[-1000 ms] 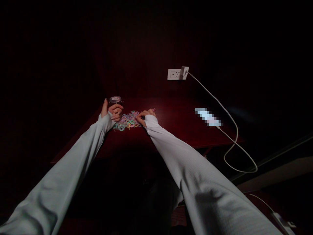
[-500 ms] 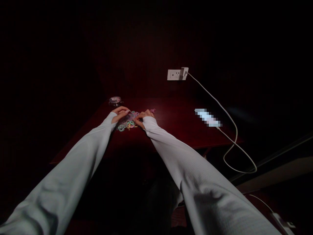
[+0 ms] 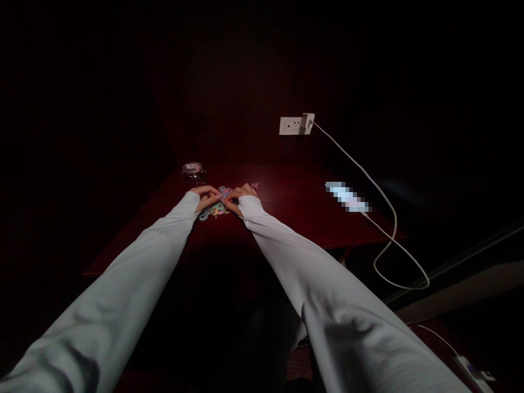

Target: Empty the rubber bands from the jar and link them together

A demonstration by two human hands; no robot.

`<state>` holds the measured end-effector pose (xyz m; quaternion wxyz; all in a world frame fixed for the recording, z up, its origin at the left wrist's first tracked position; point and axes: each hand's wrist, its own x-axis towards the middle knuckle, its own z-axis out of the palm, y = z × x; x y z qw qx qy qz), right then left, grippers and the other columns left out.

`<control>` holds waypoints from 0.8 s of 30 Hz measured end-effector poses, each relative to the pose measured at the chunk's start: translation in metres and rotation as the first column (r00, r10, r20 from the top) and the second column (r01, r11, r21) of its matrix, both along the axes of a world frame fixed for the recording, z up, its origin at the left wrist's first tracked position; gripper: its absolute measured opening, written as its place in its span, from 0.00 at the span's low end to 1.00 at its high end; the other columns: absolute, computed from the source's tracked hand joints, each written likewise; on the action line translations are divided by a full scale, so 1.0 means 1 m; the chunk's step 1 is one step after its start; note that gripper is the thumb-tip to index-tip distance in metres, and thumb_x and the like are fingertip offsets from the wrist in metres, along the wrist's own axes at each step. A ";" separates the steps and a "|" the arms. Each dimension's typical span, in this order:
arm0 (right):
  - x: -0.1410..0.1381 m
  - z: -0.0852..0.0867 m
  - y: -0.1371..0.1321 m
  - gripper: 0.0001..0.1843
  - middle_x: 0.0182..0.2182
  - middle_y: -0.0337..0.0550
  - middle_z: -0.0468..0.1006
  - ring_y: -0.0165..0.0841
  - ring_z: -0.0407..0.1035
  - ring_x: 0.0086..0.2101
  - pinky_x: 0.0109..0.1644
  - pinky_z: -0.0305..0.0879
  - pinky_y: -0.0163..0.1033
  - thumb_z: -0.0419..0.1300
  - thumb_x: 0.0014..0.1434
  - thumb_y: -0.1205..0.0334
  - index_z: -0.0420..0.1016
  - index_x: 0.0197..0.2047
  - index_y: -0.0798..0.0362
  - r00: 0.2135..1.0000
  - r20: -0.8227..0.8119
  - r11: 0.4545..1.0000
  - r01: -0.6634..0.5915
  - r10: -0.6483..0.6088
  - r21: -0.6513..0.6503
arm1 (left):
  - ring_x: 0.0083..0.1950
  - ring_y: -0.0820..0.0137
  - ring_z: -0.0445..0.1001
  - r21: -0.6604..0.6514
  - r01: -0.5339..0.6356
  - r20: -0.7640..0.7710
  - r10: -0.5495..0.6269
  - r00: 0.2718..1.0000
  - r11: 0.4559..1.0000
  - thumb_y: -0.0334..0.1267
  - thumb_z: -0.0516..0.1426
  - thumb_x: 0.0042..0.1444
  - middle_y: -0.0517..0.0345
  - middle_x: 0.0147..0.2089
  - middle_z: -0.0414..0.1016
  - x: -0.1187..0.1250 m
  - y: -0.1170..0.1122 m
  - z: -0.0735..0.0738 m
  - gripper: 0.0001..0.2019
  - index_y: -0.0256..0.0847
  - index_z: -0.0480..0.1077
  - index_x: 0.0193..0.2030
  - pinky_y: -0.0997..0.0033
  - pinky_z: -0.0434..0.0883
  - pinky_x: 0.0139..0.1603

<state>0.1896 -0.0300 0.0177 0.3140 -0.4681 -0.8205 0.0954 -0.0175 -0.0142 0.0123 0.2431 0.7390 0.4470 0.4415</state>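
Note:
A pile of small pastel rings, which look like hair ties, lies on the dark red table in green, yellow and purple. Over its left side, my left hand is closed, thumb and forefinger pinched on a hair tie. My right hand is bent over the right side, its fingers pinched at the same spot. The fingertips of both hands almost meet, and the piece between them is too small to see well. Past my right knuckles a pink-purple tuft sticks out.
A clear jar with a printed lid stands behind my left hand. To the right lies a lit phone on a white cable, which runs to a charger in the wall socket. A power strip sits low at right.
My left hand has moved right and slightly toward me, from the pile's left edge to meet the right fingertips. My right hand has hardly moved.

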 end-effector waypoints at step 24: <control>0.000 -0.011 0.018 0.10 0.42 0.42 0.84 0.40 0.64 0.49 0.57 0.57 0.44 0.68 0.67 0.52 0.89 0.47 0.45 0.991 -0.133 0.999 0.032 -0.036 -0.032 | 0.24 0.78 0.54 0.092 0.053 -0.071 -0.047 0.996 0.994 0.47 0.68 0.56 0.65 0.27 0.68 -0.003 -0.006 0.001 0.14 0.39 0.80 0.43 0.75 0.54 0.26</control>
